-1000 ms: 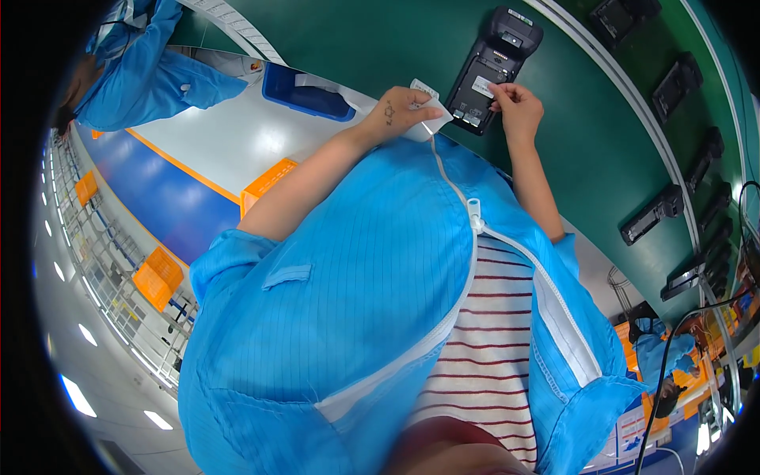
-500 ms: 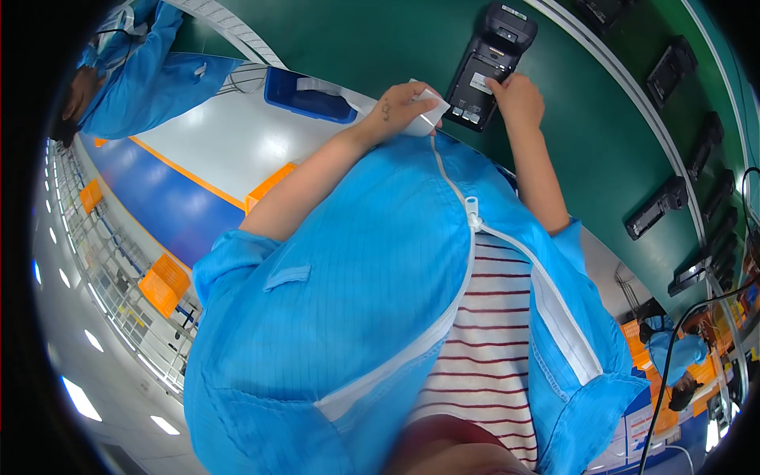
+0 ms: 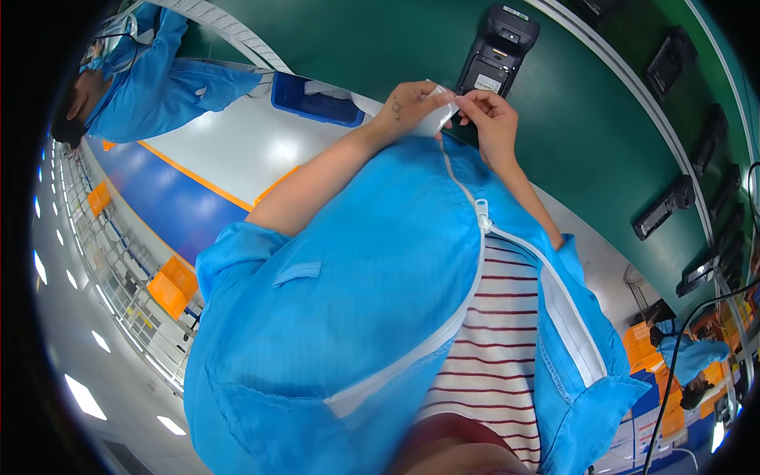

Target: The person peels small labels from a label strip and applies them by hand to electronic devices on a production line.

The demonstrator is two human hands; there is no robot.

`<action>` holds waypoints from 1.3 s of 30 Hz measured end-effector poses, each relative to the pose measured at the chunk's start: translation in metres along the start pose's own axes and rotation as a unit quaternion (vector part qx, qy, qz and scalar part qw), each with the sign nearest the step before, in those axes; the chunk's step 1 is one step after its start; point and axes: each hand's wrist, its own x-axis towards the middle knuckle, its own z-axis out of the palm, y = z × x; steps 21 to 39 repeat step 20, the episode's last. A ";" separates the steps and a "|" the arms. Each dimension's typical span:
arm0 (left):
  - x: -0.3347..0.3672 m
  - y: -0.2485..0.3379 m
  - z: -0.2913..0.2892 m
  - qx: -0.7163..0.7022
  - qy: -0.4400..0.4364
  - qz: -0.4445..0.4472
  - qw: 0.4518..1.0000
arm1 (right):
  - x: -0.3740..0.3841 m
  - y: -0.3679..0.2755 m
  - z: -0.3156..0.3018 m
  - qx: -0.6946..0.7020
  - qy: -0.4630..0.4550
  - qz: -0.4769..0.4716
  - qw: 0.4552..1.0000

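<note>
My left hand (image 3: 408, 109) is closed round a small white glossy sheet (image 3: 438, 120), which looks like a sticker sheet, just above the front of my jacket. My right hand (image 3: 492, 131) meets it there, thumb and forefinger pinched at the sheet's upper right corner. Whether a sticker is lifted between those fingertips is too small to tell. Just beyond both hands, a black handheld terminal (image 3: 507, 38) lies back side up on the green table. Its open back recess shows a whitish printed label (image 3: 487, 82); my right hand hides its lower end.
Several more black terminals (image 3: 663, 207) lie along the right side of the green table (image 3: 578, 134), near a metal rail. A blue bin (image 3: 317, 111) stands left of my left hand. At far left a person in blue (image 3: 146, 99) works; another sits at lower right. A black cable (image 3: 669, 364) hangs at right.
My right hand has left the label on the terminal and moved left and toward me, to the sheet's corner. My left hand still holds the sheet.
</note>
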 end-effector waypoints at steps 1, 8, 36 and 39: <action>0.001 -0.002 0.000 -0.001 -0.003 -0.002 1.000 | 0.000 0.000 -0.002 -0.001 0.003 0.001 1.000; 0.004 -0.004 -0.001 0.050 -0.059 -0.024 0.997 | 0.034 -0.008 -0.051 -0.138 0.136 -0.040 0.980; 0.000 -0.002 -0.010 0.050 -0.014 -0.059 0.997 | 0.039 -0.009 -0.040 -0.341 0.119 0.023 0.932; 0.000 -0.002 -0.010 0.050 -0.014 -0.059 0.997 | 0.039 -0.009 -0.040 -0.341 0.119 0.023 0.932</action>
